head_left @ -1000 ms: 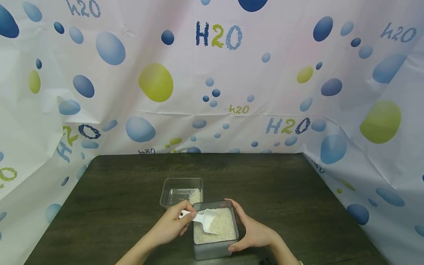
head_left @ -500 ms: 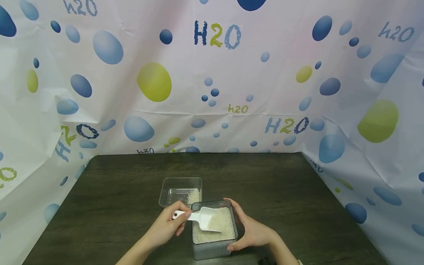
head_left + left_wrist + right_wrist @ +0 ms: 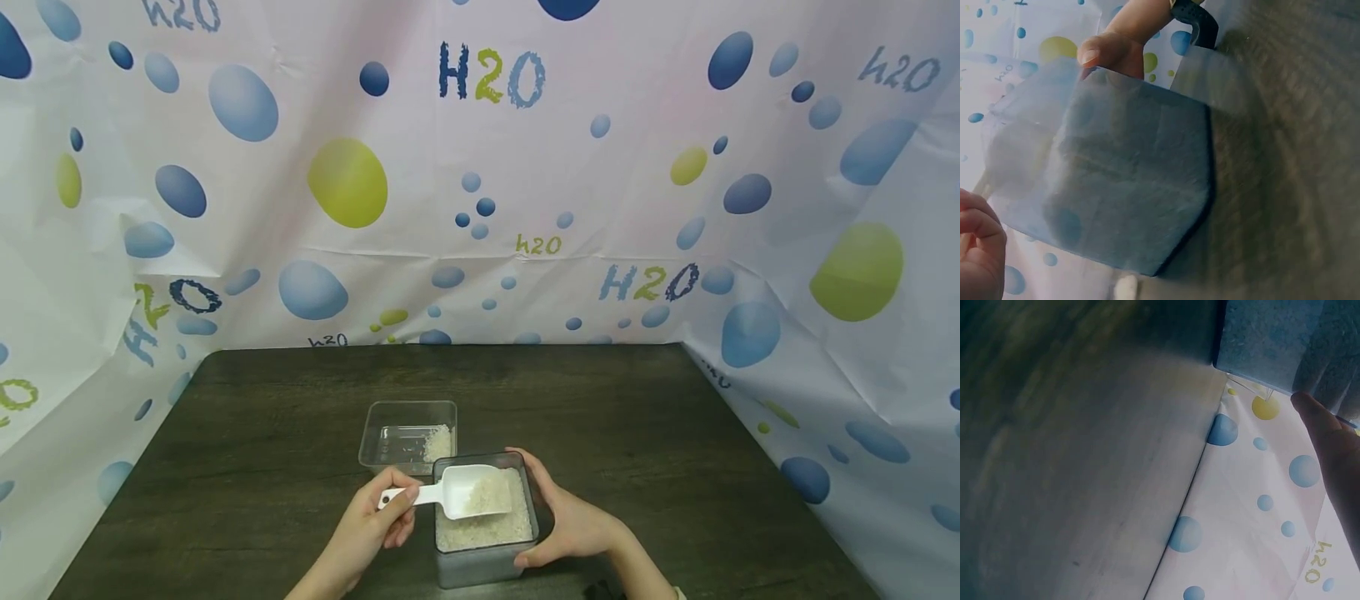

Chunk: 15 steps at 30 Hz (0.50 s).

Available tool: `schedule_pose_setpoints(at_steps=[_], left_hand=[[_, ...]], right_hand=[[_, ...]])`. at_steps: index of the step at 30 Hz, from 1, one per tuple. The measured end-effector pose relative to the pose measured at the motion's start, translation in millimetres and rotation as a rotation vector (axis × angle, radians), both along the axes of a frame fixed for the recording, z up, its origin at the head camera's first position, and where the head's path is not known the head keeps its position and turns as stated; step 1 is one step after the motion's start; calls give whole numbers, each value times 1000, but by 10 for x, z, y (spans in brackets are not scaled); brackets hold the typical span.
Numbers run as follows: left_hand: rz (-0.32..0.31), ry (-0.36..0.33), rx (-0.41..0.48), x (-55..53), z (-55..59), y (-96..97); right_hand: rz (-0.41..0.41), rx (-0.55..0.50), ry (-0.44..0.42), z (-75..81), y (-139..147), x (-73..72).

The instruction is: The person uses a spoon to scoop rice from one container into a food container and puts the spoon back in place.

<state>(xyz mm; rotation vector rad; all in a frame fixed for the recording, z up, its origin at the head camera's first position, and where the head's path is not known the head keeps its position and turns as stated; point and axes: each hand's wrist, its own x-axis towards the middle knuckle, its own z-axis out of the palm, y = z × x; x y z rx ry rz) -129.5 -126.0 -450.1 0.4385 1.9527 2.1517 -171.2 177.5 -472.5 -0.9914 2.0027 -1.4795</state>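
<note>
My left hand [image 3: 372, 523] pinches the handle of a white scoop [image 3: 455, 490]. Rice lies in the scoop's bowl, which is over the rice [image 3: 491, 533] filling a grey see-through container [image 3: 480, 568]. My right hand [image 3: 566, 521] holds that container from the right, thumb near the front corner and fingers along the far side. Behind and to the left is a shallow clear tray [image 3: 372, 450] with a small heap of rice [image 3: 438, 443] in its right part. The left wrist view shows the container's side wall [image 3: 1135, 169] close up; the right wrist view shows its lower corner [image 3: 1260, 344].
The dark wooden table [image 3: 645, 417] extends to both sides and behind the containers. A white sheet [image 3: 570, 150] printed with blue and green ovals hangs along the back and sides. A small dark object [image 3: 600, 590] is by the right wrist.
My left hand has drawn left and slightly down, and the scoop has risen from the rice and levelled, carrying grains. The right hand stays on the container.
</note>
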Motion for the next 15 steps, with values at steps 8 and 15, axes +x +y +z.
schedule_pose_setpoints(at_steps=[8, 15], left_hand=[[-71, 6, 302, 41, -219, 44], [-57, 31, 332, 53, -282, 63]], right_hand=[[2, 26, 29, -13, 17, -3], [6, 22, 15, -20, 13, -4]])
